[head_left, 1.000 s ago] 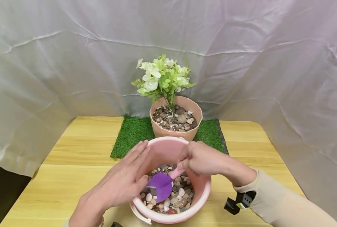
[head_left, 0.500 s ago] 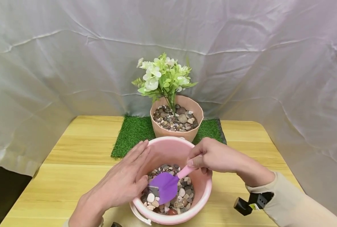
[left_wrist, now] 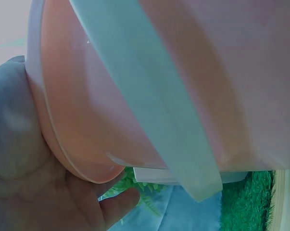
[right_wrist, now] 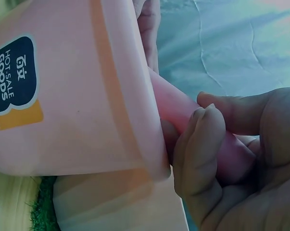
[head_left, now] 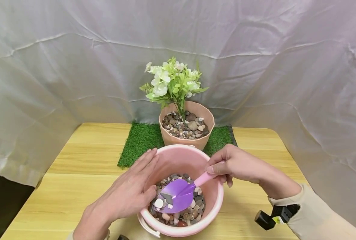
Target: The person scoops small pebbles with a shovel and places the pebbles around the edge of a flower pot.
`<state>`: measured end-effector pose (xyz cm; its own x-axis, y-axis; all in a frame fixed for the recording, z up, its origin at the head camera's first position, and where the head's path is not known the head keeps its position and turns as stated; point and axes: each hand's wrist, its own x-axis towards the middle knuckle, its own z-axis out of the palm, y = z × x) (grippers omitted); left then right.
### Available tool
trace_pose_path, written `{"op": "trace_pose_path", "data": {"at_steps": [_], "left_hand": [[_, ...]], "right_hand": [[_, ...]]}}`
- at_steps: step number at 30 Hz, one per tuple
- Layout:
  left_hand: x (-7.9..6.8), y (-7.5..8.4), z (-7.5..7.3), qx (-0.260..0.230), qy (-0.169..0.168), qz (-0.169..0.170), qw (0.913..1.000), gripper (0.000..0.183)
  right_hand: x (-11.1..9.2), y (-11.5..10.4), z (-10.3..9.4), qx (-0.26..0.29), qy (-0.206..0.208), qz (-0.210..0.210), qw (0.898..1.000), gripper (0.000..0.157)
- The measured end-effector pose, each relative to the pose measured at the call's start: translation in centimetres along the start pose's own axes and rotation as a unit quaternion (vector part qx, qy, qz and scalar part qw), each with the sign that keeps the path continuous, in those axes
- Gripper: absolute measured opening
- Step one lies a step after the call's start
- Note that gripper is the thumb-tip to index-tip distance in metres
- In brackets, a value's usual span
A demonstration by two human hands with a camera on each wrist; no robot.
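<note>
A pink bucket [head_left: 213, 218] stands at the near side of the table with many pebbles [head_left: 192, 210] in its bottom. My right hand [head_left: 237, 165] grips the pink handle of a small trowel [head_left: 182, 196] at the bucket's right rim. Its purple blade lies tilted inside the bucket, bearing several grey and white stones near its tip. My left hand [head_left: 125, 186] rests on the bucket's left rim with its fingers extended. In the left wrist view, the bucket's white carrying handle [left_wrist: 154, 101] hangs down the outer wall. The right wrist view shows the trowel's handle [right_wrist: 176, 101] between thumb and fingers.
Right behind the bucket, a peach flowerpot [head_left: 185, 142] holds pebbles and a plant [head_left: 178, 80] with white flowers. It stands on a green turf mat [head_left: 142, 143] on the wooden table [head_left: 85, 156]. Grey cloth [head_left: 106, 66] hangs around the back and sides.
My right hand has drawn back to the right, pulling the trowel with it. The blade has come up from among the pebbles with stones on it. My left hand has stayed in place.
</note>
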<state>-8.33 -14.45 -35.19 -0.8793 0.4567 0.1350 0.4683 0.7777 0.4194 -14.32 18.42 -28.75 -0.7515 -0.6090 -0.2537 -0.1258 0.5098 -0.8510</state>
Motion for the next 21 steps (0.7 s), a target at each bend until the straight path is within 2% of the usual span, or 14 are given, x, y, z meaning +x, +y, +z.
{"op": "trace_pose_path", "data": {"at_steps": [6,11,21], "left_hand": [[0.1,0.1,-0.1,-0.002,-0.003,-0.005,1.0,0.083],[0.1,0.1,-0.1,0.0,-0.001,-0.004,1.0,0.083],[0.0,0.2,-0.1,0.011,-0.006,-0.007,0.9999,0.083]], "right_hand": [[-0.3,0.4,-0.6,0.013,0.002,-0.01,1.0,0.02],[-0.9,0.8,-1.4,0.031,0.008,0.0,0.999,0.022],[-2.8,1.1,-3.8,0.049,0.062,0.002,0.997,0.024]]}}
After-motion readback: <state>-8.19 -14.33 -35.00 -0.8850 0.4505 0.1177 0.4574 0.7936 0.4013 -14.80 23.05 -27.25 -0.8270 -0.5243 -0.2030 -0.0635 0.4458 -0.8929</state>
